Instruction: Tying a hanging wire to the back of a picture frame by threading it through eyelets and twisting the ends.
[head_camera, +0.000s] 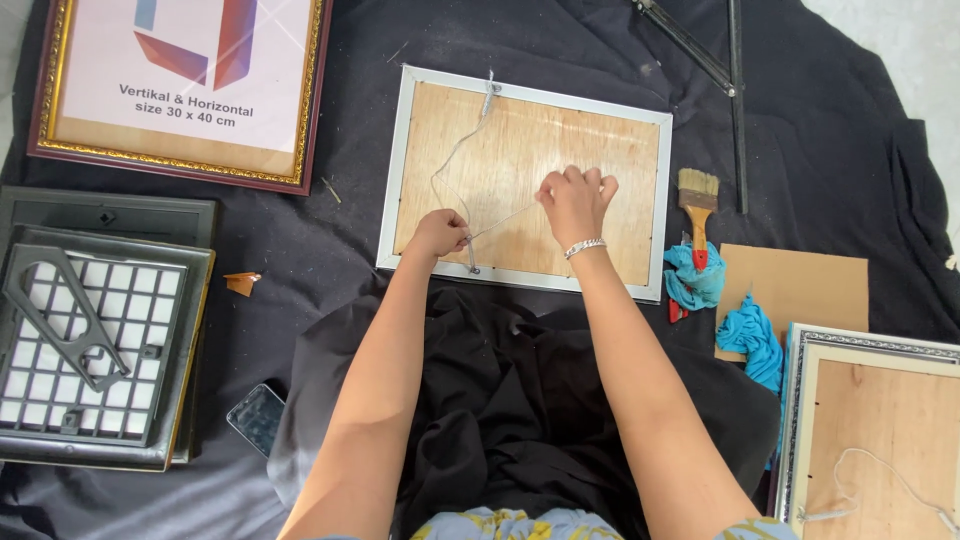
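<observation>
Plywood backing of a silver frame faces up on a black cloth, directly ahead of the person. A thin white cord runs from a fastener at the frame's top edge, loops across the board and leads down to a second fastener near the bottom edge. Left hand is closed at the lower left of the board, fingers pinching the cord just above that fastener. Right hand, with a bracelet at the wrist, is curled into a loose fist over the board's middle, gripping the cord's other end so that it runs taut between the 2 hands. A brush lies just right of the frame, above blue rags and a cardboard sheet. A gilt frame lies upper left, dark stacked frames lie left, and a phone lies beside them.
</observation>
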